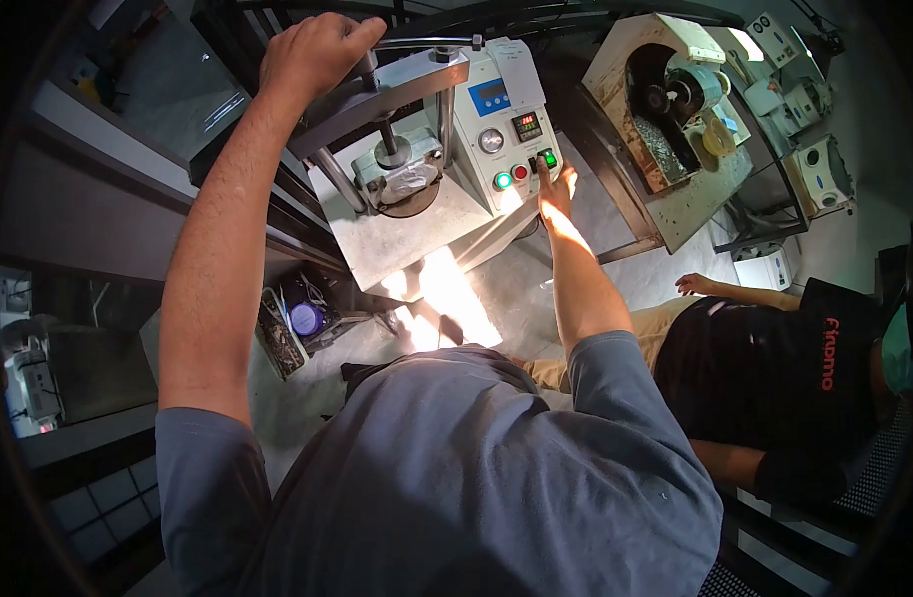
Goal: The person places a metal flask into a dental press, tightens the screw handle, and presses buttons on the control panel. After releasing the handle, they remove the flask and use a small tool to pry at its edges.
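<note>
My left hand (317,55) is closed round the handle bar (416,43) on top of a metal press, thumb pointing right. Under the press's crossbeam (377,99), a screw presses on a silvery metal block (402,174) on a round plate. My right hand (556,189) is at the lower right edge of the white control box (476,134), its thumb by the dark switch beside the lit green switch (547,158). The fingers curl round the box's edge. A red button (520,172), a lit green button (503,180) and a red-and-green display (527,123) are on the panel.
A grinding machine (665,109) in an open housing stands at the upper right. Another person (765,348) in a black shirt is at the right. Below the press is a bin (280,333) of dark scraps beside a purple-lidded item (306,318).
</note>
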`<action>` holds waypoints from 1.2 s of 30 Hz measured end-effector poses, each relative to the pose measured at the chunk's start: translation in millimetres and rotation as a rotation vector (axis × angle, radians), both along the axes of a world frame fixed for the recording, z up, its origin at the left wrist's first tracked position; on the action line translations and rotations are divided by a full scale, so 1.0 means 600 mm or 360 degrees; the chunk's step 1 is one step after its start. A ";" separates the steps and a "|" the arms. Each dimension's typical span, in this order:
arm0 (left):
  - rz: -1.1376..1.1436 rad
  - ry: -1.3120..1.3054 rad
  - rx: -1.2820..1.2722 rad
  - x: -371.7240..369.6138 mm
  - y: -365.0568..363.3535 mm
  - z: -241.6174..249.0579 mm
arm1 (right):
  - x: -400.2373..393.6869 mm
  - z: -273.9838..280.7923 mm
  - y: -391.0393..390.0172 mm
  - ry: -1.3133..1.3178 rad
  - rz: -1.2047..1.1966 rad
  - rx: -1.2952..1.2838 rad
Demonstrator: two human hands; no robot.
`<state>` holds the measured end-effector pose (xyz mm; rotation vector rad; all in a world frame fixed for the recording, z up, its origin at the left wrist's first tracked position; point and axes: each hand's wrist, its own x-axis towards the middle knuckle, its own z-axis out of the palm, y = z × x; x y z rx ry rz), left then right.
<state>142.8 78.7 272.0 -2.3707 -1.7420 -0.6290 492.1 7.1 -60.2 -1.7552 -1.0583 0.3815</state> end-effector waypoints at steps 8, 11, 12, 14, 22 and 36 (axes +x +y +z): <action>-0.0017 0.0010 0.0126 -0.007 0.010 -0.014 | -0.003 0.005 -0.003 -0.0020 0.0022 0.0003; -0.0012 0.0003 0.0112 -0.006 0.009 -0.014 | 0.001 -0.009 0.003 -0.0024 -0.0028 0.0016; -0.0005 -0.0002 0.0123 -0.005 0.008 -0.014 | 0.001 -0.007 0.003 -0.0024 -0.0028 0.0017; -0.0003 0.0012 0.0091 -0.005 0.007 -0.010 | 0.000 -0.004 0.002 0.0021 -0.0016 0.0030; -0.0002 0.0010 0.0063 -0.004 0.006 -0.008 | 0.002 -0.013 0.007 0.0082 -0.0028 0.0008; 0.0001 0.0010 0.0082 -0.007 0.011 -0.012 | 0.003 -0.013 0.004 0.0045 -0.0014 0.0079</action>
